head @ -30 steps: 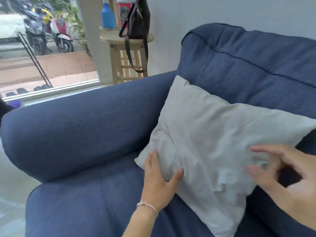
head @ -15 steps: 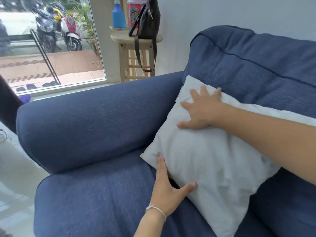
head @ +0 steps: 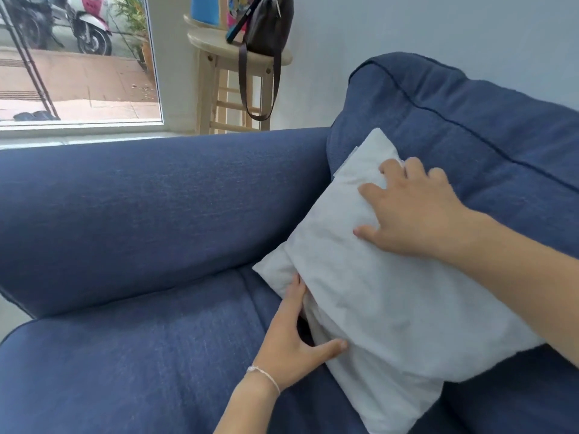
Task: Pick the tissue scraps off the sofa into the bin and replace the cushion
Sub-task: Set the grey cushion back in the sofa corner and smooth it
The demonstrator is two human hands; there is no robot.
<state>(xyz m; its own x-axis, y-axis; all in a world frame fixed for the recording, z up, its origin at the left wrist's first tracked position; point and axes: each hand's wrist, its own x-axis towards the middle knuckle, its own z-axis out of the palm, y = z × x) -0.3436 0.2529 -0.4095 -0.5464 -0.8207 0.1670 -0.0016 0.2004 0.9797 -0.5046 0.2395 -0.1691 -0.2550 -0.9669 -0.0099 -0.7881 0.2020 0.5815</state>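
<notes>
A pale grey cushion [head: 382, 296] leans against the backrest in the corner of the blue sofa [head: 150, 214]. My left hand [head: 293, 343] grips the cushion's lower left edge, fingers along the side and thumb pressed on the front. My right hand [head: 413, 211] lies flat on the cushion's upper part with fingers spread, its fingertips reaching the top edge. No tissue scraps and no bin are in view.
The sofa's thick armrest [head: 156, 198] runs across the left. Behind it a wooden stool [head: 232, 76] carries a black bag [head: 266, 23] with hanging straps and a blue bottle [head: 205, 7]. A glass window [head: 75, 57] shows parked scooters outside.
My right hand went from the cushion's lower right up to its top and now presses there. The cushion stands more upright against the backrest. My left hand stays at the lower edge.
</notes>
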